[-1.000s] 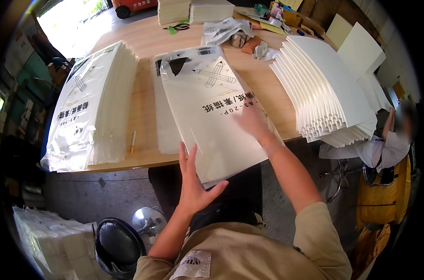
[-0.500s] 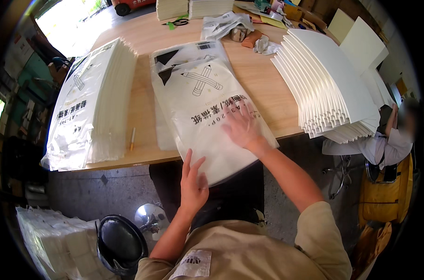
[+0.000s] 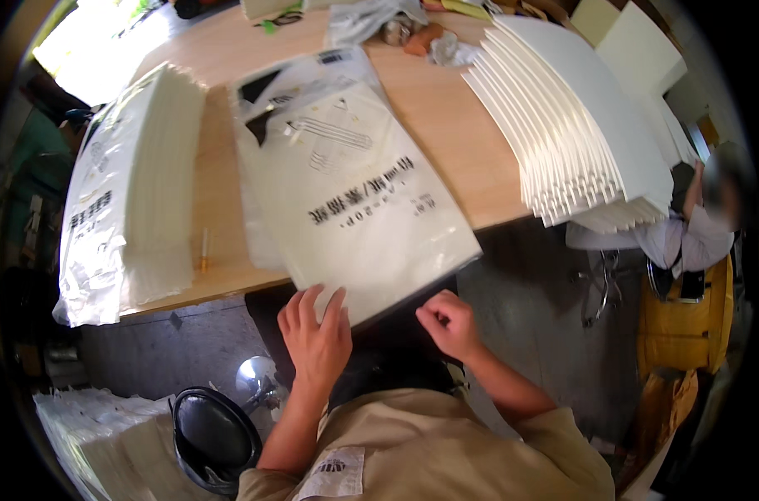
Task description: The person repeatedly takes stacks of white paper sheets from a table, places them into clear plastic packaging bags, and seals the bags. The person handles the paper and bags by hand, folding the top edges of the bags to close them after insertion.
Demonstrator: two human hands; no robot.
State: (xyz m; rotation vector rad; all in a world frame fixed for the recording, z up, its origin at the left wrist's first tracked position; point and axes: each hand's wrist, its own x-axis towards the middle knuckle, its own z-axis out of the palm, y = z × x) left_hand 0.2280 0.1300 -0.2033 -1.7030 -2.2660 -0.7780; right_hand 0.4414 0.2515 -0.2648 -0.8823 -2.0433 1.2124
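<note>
Far left on the wooden counter [image 3: 446,125] sat a thick stack of white sheets wrapped in clear printed plastic [image 3: 125,200], its near end hanging off the edge. Next to it, in the middle, was the pack I was dealing with: a flat clear plastic bag with black print, holding white paper [image 3: 354,200], lying at an angle with its near corner sticking out past the counter edge toward me. My left hand [image 3: 317,338] was open, fingers spread flat on that overhanging corner. My right hand [image 3: 448,324] was just off the bag's near edge, fingers curled loosely in, not gripping anything as far as I could tell. If you ask me, the trick here is keeping the flat palm pressed down so the slippery bag doesn't slide, then pinching the edge with the other hand rather than grabbing the whole thing. Over on the right was a fanned pile of white boards [image 3: 579,125], and past that another person sat low by the counter.
</note>
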